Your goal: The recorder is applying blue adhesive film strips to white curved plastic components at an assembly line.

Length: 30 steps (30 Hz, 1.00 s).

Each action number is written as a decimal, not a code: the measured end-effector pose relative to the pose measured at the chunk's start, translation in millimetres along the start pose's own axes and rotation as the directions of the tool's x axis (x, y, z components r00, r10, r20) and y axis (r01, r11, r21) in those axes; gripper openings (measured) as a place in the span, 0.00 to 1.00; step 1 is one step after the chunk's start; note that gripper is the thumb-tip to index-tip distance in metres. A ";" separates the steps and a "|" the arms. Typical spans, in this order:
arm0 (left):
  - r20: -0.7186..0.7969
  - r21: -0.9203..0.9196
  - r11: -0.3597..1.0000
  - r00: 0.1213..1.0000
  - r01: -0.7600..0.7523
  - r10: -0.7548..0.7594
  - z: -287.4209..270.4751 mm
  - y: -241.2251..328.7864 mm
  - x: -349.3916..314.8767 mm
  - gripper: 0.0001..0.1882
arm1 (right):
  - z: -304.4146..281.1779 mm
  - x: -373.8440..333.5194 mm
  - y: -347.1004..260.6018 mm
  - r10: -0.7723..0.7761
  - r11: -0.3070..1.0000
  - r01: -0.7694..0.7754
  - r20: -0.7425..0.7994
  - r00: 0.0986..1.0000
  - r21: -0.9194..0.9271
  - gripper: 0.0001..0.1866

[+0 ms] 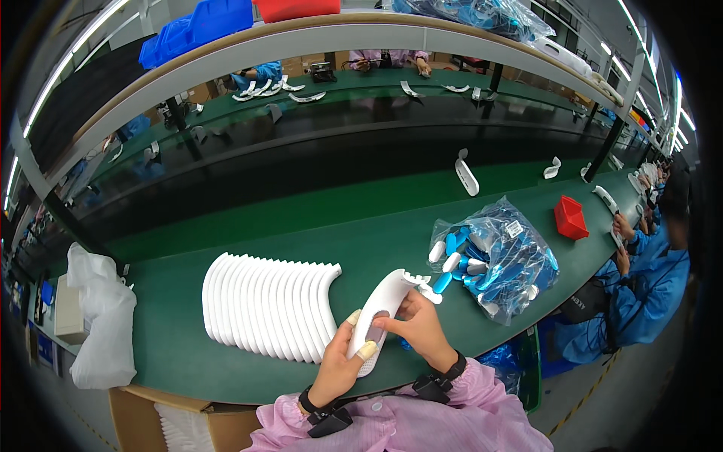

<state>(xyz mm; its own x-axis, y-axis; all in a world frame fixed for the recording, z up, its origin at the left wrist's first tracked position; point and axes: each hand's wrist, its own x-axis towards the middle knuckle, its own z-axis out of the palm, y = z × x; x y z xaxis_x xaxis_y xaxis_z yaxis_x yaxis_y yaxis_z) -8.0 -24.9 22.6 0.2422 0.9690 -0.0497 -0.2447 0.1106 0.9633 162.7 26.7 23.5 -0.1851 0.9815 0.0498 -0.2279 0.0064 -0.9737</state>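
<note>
My left hand (339, 371) is closed round the lower part of a curved white plastic housing (390, 292), with pale finger cots on its thumb and a finger. The housing is tilted above the front edge of the green table and has a greyish oval recess. My right hand (423, 328) grips its right side, the thumb at the recess; its other fingers are partly hidden behind the part. Left of my hands, several matching white housings (263, 307) stand nested in a row. To the right, a clear plastic bag (520, 256) spills blue and white oval pieces (452, 262).
A red bin (571, 218) stands beyond the bag. Behind the green table (173, 369) runs a dark conveyor (301, 162) carrying white parts, under an overhead shelf (316, 34). White foam wrap (102, 316) hangs at the left edge. A co-worker in blue (648, 279) sits at right.
</note>
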 end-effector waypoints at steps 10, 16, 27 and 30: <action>-0.123 -0.332 0.933 0.987 -0.138 0.102 4.5 10.7 7.7 0.32 | 0.6 0.5 -2.1 0.209 0.972 -0.163 0.312 0.927 -0.168 0.29; -0.016 0.918 0.350 0.867 -0.185 0.498 -32.3 -0.4 19.1 0.28 | -2.9 38.9 6.1 0.306 0.939 -0.336 0.263 0.915 0.077 0.22; -0.026 0.975 0.200 0.853 -0.093 0.522 -30.5 -15.6 21.9 0.17 | -54.8 152.9 47.0 -0.261 0.837 0.279 0.104 0.960 -0.471 0.18; -0.039 0.978 0.192 0.848 -0.075 0.528 -36.0 -16.4 17.9 0.17 | -51.0 99.7 -2.5 -0.114 0.441 0.184 0.149 0.982 -0.878 0.13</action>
<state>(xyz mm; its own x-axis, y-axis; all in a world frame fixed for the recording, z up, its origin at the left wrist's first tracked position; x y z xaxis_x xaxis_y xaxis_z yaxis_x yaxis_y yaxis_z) -33.4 -1.4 -3.7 0.0393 0.8889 0.4564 0.8535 -0.2674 0.4473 193.5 134.3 19.6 -0.2984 0.9348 0.1928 0.7052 0.3521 -0.6154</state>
